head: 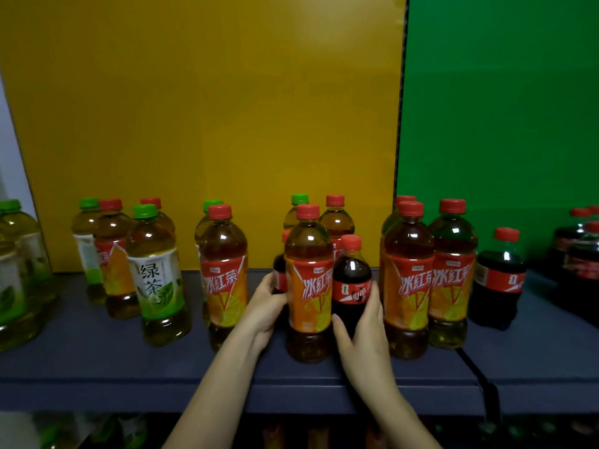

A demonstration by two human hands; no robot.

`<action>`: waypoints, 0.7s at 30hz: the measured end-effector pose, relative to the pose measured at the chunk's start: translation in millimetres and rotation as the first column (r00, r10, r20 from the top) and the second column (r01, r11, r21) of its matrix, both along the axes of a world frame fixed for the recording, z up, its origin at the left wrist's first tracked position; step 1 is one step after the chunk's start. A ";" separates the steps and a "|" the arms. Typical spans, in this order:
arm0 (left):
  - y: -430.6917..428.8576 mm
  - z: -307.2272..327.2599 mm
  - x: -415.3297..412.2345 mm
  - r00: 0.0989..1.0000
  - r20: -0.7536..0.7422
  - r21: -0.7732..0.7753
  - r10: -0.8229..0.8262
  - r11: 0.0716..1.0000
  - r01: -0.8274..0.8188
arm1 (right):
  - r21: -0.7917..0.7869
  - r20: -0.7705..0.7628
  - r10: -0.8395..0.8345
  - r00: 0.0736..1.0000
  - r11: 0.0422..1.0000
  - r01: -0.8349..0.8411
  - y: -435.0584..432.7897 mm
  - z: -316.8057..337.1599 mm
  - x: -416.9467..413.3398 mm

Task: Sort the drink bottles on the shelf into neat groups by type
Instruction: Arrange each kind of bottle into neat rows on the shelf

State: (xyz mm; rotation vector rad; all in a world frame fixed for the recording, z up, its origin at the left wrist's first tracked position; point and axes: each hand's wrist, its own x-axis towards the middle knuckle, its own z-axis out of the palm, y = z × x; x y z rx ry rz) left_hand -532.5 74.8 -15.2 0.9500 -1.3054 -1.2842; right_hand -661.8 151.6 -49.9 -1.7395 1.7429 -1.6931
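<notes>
The small cola bottle [351,286] stands mid-shelf [97,367], with the right hand [363,335] curled round it. The left hand [264,306] grips a second cola bottle [279,273] behind an iced-tea bottle [309,286]. Green teas [158,280], iced teas and colas stand mixed, so sorting looks barely begun.

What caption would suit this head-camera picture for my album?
On a shelf of mixed tea bottles, the right hand grips a small cola bottle; the left hand reaches a second cola bottle.

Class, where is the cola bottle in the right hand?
Head view, centre of the shelf: the cola bottle stands, held by the right hand, between two iced tea bottles.
</notes>
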 end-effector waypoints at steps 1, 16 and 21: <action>-0.6 -1.2 -0.4 1.000 0.027 0.003 -0.002 1.000 0.002 | 0.027 0.016 -0.015 1.000 1.000 0.014 -2.2 0.0 0.2; 17.2 -26.9 -4.2 0.906 0.175 -0.341 0.385 0.887 -0.310 | 0.029 -0.100 -0.241 0.965 0.969 0.245 4.7 -1.6 9.7; 25.6 -27.4 -4.4 0.882 0.152 -0.369 0.446 0.854 -0.368 | -0.005 -0.081 -0.279 0.957 0.960 0.280 11.4 0.0 12.8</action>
